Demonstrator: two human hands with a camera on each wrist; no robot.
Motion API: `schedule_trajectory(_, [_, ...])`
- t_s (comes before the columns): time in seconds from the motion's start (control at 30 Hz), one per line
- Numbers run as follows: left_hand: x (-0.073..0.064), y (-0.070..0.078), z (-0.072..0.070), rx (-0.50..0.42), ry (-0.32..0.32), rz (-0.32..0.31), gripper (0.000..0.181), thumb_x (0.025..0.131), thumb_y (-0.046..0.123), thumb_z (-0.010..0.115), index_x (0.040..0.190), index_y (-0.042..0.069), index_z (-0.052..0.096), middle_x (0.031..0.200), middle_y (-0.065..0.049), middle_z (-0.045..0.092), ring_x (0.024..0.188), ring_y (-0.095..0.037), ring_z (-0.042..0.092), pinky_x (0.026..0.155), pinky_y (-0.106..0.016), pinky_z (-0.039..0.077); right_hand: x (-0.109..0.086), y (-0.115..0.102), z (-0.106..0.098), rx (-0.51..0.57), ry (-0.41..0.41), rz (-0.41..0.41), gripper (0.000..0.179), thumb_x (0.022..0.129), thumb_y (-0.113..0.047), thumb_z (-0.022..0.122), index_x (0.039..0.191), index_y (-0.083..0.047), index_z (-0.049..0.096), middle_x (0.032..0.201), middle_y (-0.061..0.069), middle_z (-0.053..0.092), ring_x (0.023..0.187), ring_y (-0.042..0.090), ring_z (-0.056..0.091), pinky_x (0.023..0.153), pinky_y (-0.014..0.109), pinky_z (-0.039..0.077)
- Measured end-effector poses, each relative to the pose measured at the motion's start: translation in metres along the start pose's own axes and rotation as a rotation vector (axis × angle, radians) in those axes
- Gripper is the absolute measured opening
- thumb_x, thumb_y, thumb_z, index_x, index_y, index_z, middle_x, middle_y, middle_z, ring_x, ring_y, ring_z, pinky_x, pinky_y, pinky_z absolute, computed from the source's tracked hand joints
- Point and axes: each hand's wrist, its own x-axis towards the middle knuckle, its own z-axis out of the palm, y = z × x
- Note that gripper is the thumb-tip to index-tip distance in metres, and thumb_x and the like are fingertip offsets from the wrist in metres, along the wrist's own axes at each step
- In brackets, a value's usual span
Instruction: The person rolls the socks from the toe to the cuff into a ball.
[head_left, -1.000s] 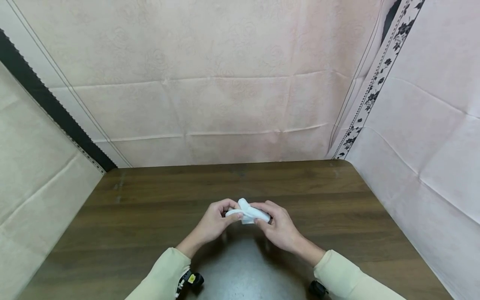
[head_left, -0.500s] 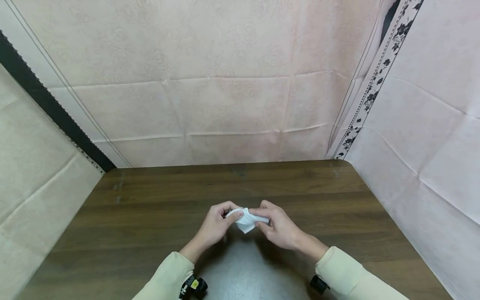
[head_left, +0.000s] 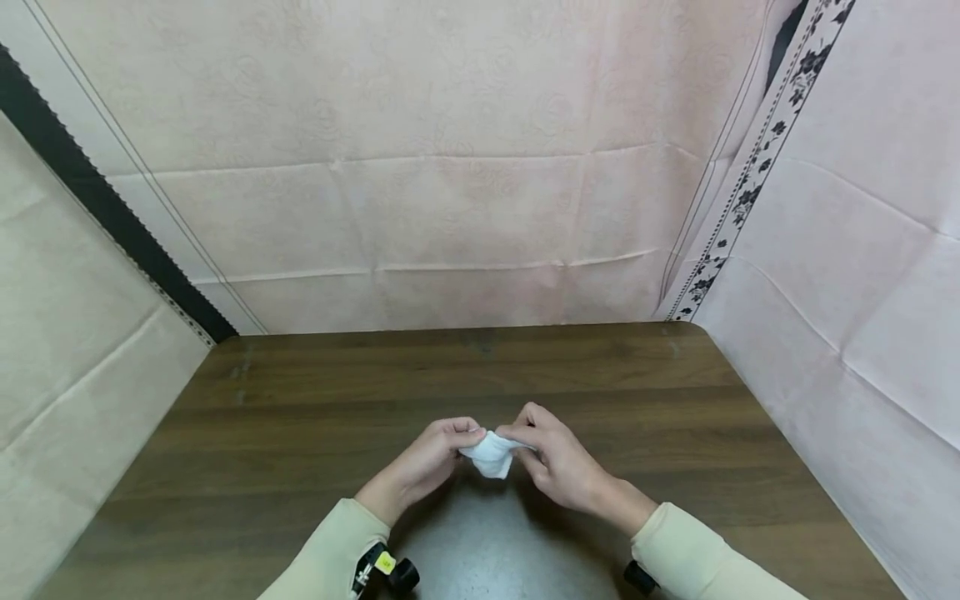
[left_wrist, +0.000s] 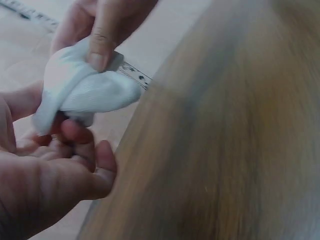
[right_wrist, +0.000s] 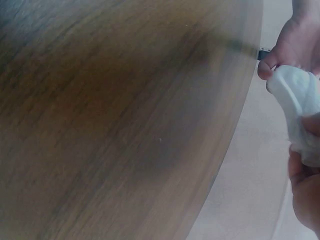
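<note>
A small white ribbed-knit bundle, which looks like folded socks (head_left: 491, 456), is held between both hands above the table. My left hand (head_left: 423, 462) pinches its left end between thumb and fingers. At the other end my right hand (head_left: 558, 467) grips the fabric with thumb and bent fingers. In the left wrist view the socks (left_wrist: 95, 90) show a rounded lobe and a folded band, with the right thumb pressed on top. The right wrist view catches the socks (right_wrist: 295, 92) at its right edge, partly cut off. Fingers hide part of the fabric.
A brown wood-grain table (head_left: 315, 375) spreads below the hands, with a glossy reflection near its front. Pale cloth hangings (head_left: 450, 208) stand behind it and at both sides. Black camera mounts (head_left: 390, 571) sit at the wrists.
The sock bundle has turned between the hands: its upright upper end has gone, and a flap now hangs below. The left hand has lowered slightly; the right hand's fingers have shifted on the fabric.
</note>
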Motion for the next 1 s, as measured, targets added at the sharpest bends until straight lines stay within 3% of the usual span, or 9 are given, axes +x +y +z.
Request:
schedule_trajectory(0.1, [-0.001, 0.001, -0.002, -0.055, -0.042, -0.051, 0.021, 0.103, 0.017, 0.053, 0.087, 0.013, 0.066, 0.090, 0.000, 0.063, 0.088, -0.016, 0.055, 0.087, -0.038, 0.040, 0.001, 0.000, 0.001, -0.049, 0.034, -0.053, 0.031, 0.098, 0.001, 0.060, 0.122, -0.014, 0.072, 0.096, 0.003, 0.055, 0.084, 0.010, 0.047, 0.068, 0.023, 0.045])
schedule_trajectory(0.17, [-0.001, 0.000, -0.003, -0.069, -0.031, -0.062, 0.020, 0.104, 0.018, 0.052, 0.090, 0.012, 0.066, 0.093, -0.001, 0.063, 0.088, -0.016, 0.056, 0.087, -0.038, 0.041, 0.002, 0.001, 0.002, -0.076, 0.068, -0.064, 0.033, 0.096, 0.003, 0.063, 0.120, -0.017, 0.072, 0.097, -0.001, 0.054, 0.084, 0.010, 0.047, 0.067, 0.023, 0.044])
schedule_trajectory(0.33, [-0.003, -0.005, 0.001, -0.086, 0.070, -0.034, 0.015, 0.102, 0.020, 0.061, 0.090, 0.012, 0.065, 0.101, -0.004, 0.062, 0.097, -0.021, 0.059, 0.090, -0.040, 0.049, 0.001, 0.002, 0.001, -0.093, 0.164, -0.015, 0.038, 0.087, 0.010, 0.070, 0.114, -0.017, 0.074, 0.095, -0.004, 0.052, 0.082, 0.009, 0.047, 0.064, 0.022, 0.046])
schedule_trajectory(0.53, [-0.003, -0.010, 0.006, -0.224, 0.188, 0.041, 0.011, 0.098, 0.013, 0.066, 0.091, 0.012, 0.074, 0.107, -0.011, 0.068, 0.101, -0.026, 0.068, 0.096, -0.048, 0.050, 0.000, -0.001, 0.005, -0.034, 0.212, 0.065, 0.039, 0.086, 0.011, 0.072, 0.117, -0.013, 0.073, 0.099, -0.002, 0.053, 0.079, 0.009, 0.052, 0.063, 0.023, 0.050])
schedule_trajectory(0.63, [-0.001, -0.011, 0.006, -0.292, 0.215, 0.080, 0.016, 0.098, 0.007, 0.065, 0.090, 0.012, 0.077, 0.106, -0.010, 0.069, 0.099, -0.021, 0.069, 0.098, -0.047, 0.048, 0.000, -0.004, 0.006, 0.037, 0.194, 0.142, 0.039, 0.087, 0.007, 0.074, 0.118, -0.015, 0.072, 0.100, -0.003, 0.054, 0.080, 0.011, 0.054, 0.062, 0.024, 0.051])
schedule_trajectory(0.77, [0.002, -0.012, 0.004, -0.348, 0.212, 0.104, 0.025, 0.098, -0.001, 0.061, 0.085, 0.013, 0.078, 0.099, -0.006, 0.071, 0.095, -0.015, 0.068, 0.094, -0.037, 0.051, 0.002, -0.007, 0.004, 0.108, 0.119, 0.249, 0.037, 0.086, 0.002, 0.077, 0.114, -0.020, 0.067, 0.104, -0.006, 0.057, 0.087, 0.013, 0.057, 0.070, 0.029, 0.052])
schedule_trajectory(1.0, [0.002, -0.012, -0.004, -0.321, 0.102, 0.109, 0.025, 0.100, 0.003, 0.060, 0.086, 0.015, 0.077, 0.096, -0.001, 0.070, 0.091, -0.010, 0.065, 0.088, -0.027, 0.052, 0.008, -0.007, -0.002, 0.171, 0.024, 0.269, 0.034, 0.086, 0.001, 0.078, 0.106, -0.021, 0.063, 0.107, -0.006, 0.062, 0.094, 0.014, 0.060, 0.081, 0.034, 0.051])
